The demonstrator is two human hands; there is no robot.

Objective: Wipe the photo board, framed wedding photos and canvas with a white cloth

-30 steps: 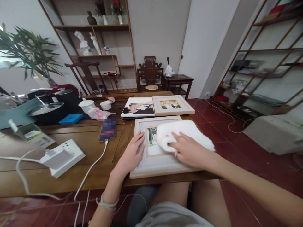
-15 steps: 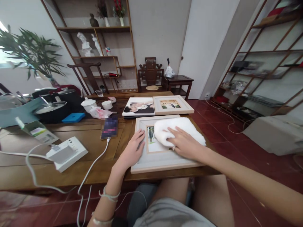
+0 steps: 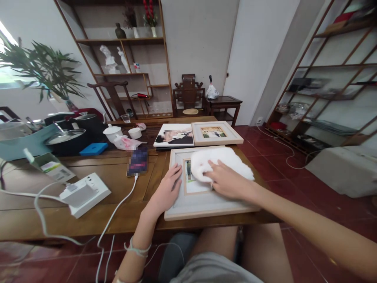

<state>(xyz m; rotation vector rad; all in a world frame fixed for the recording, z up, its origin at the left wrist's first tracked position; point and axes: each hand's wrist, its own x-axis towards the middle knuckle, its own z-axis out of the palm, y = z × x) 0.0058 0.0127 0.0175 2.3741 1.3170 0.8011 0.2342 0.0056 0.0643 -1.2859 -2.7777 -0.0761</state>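
The left hand (image 3: 166,190) lies flat and wide, fingers spread, on the left border of a large pale wooden picture frame (image 3: 203,204) that rests on the near right part of the brown wooden worktop (image 3: 112,173). The right hand (image 3: 226,181) sits on top of a white fluffy cloth (image 3: 224,159), its fingers curled into the pile and holding the cloth down on the frame's glass, over the right part of the photo. The cloth spreads to the frame's far right corner.

Just beyond this frame lie a smaller pale wooden frame (image 3: 216,133) and, touching its left side, a frameless photo print (image 3: 174,135). To the left of the left hand, a dark smartphone (image 3: 137,161) lies plugged into a white cable (image 3: 118,212) that runs off the near edge. Further left sits a white power strip (image 3: 85,192), and far left a blue flat box (image 3: 93,148) beside a white teapot (image 3: 113,133).
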